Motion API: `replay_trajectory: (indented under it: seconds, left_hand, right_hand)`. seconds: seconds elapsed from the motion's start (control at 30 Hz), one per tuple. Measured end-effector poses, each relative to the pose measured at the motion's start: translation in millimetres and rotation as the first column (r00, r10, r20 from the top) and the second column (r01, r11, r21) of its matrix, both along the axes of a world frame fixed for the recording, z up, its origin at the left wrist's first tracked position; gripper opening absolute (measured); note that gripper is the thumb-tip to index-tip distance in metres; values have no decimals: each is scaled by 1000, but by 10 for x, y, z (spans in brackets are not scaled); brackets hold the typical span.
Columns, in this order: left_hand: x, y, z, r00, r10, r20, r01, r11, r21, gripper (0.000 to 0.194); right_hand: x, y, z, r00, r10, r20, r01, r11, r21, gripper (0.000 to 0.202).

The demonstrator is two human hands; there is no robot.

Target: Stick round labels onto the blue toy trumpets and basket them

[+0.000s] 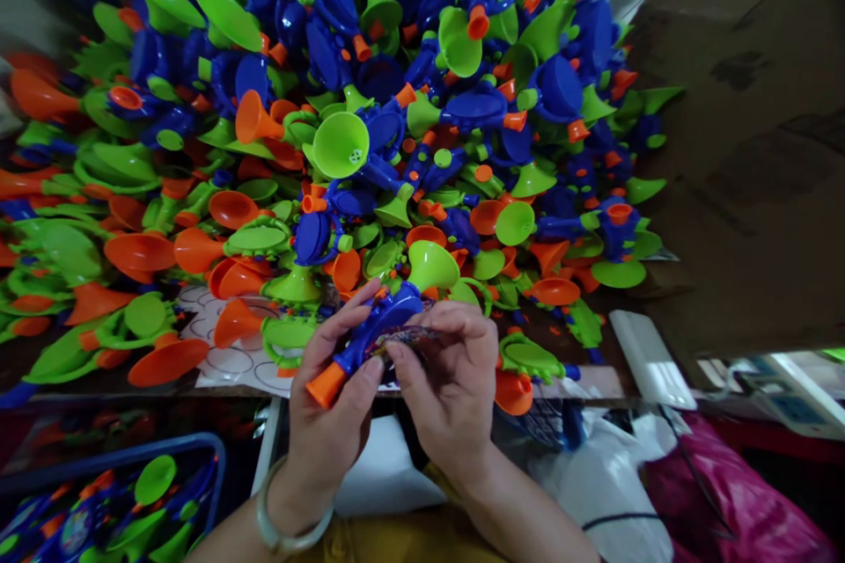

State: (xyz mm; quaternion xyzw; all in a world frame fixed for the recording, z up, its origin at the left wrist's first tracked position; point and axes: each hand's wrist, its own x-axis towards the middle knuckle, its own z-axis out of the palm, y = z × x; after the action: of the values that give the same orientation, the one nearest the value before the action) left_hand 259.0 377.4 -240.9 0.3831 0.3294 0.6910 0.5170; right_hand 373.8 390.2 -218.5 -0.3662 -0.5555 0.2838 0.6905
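Low in the middle, my left hand (334, 391) is wrapped round a blue plastic toy trumpet (400, 306) with an orange mouthpiece (326, 384) and a lime-green bell (432, 266). The trumpet lies tilted, its mouthpiece toward me and its bell away. My right hand (455, 369) pinches a small dark printed piece, perhaps a sticker (413, 336), between thumb and fingers. That piece lies against the trumpet's side; whether it is stuck there I cannot tell. Both thumbs are close together at its near edge.
A large heap of blue, green and orange toy trumpets (340, 145) covers the table beyond my hands. A blue-rimmed bin (221, 466) with more trumpets stands at lower left. Cardboard (759, 149) rises on the right, near a white power strip (650, 361). Plastic bags (611, 479) hang below.
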Motion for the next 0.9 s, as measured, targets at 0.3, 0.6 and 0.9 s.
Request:
replay_trajectory:
  seconds: [0.3, 0.6, 0.9]
  left_hand:
    - [-33, -46, -11, 998, 48, -34, -47, 998, 41, 41]
    - [-30, -65, 25, 997, 44, -68, -40, 997, 63, 39]
    - [-30, -98, 32, 994, 109, -25, -107, 992, 67, 38]
  right_hand:
    - [166, 122, 97, 933, -185, 309, 184, 982, 34, 21]
    - [166, 125, 94, 951, -116, 285, 150, 984, -100, 13]
    - [206, 212, 3, 730, -440, 523, 406, 895, 186, 50]
